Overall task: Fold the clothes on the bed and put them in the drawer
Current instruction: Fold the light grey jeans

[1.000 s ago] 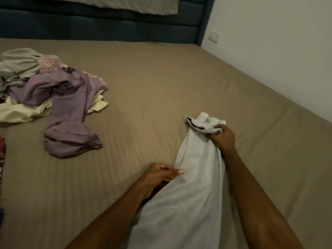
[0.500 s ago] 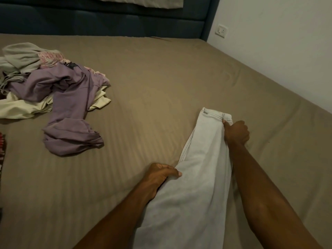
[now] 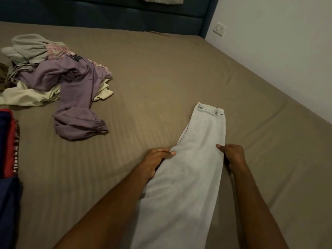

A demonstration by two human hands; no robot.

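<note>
Pale grey jeans (image 3: 194,169) lie lengthwise on the tan bed (image 3: 161,72), folded leg over leg, waistband at the far end. My left hand (image 3: 158,159) pinches the jeans' left edge near the middle. My right hand (image 3: 231,155) grips the right edge at the same height, thumb on top of the fabric. A loose heap of clothes (image 3: 53,72) with a purple garment (image 3: 79,97) spilling forward lies at the far left. No drawer is in view.
A red and navy stack of cloth (image 3: 8,150) sits at the left edge. The dark blue headboard (image 3: 107,13) runs along the back. A white wall (image 3: 278,42) with a socket (image 3: 219,29) borders the bed's right side.
My right hand let go of the waistband, which now lies flat, and slid back down the right edge to the middle. My left hand stayed on the left edge.
</note>
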